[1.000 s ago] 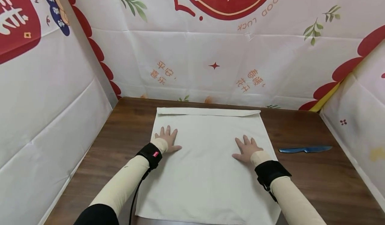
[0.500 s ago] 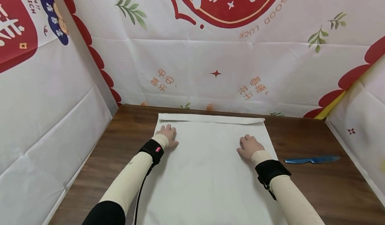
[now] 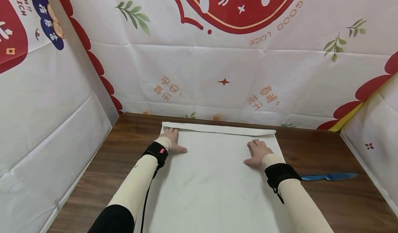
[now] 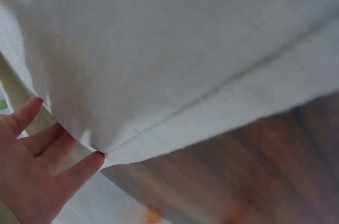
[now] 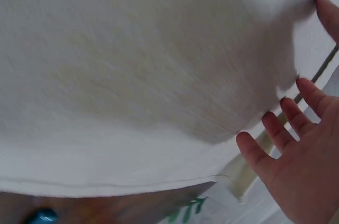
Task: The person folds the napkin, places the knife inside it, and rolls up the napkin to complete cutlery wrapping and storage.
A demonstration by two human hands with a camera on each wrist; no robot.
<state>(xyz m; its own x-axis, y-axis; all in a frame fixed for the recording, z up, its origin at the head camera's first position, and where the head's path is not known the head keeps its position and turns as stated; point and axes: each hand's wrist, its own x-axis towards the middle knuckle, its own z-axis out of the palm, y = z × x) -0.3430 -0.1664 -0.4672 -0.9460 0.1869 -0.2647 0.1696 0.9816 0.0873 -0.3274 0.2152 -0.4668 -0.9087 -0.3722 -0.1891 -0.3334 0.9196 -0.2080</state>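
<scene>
A white cloth lies flat on the brown table, with a narrow strip folded along its far edge. My left hand rests near its far left corner, thumb spread out to the right. In the left wrist view, the fingertips touch the fabric beside the folded edge. Across from it, my right hand rests on the right side, just short of the strip. The right wrist view has its fingers spread, tips touching the cloth. Neither hand grips anything.
A blue knife lies on the table to the right, partly behind the right wrist strap. Printed white sheets hang at the back and both sides. A black cable runs down from the left wrist.
Both hands were flat with spread fingers, then drew their fingers in; the left has moved up to the folded strip. The view has tilted up, so the cloth sits lower.
</scene>
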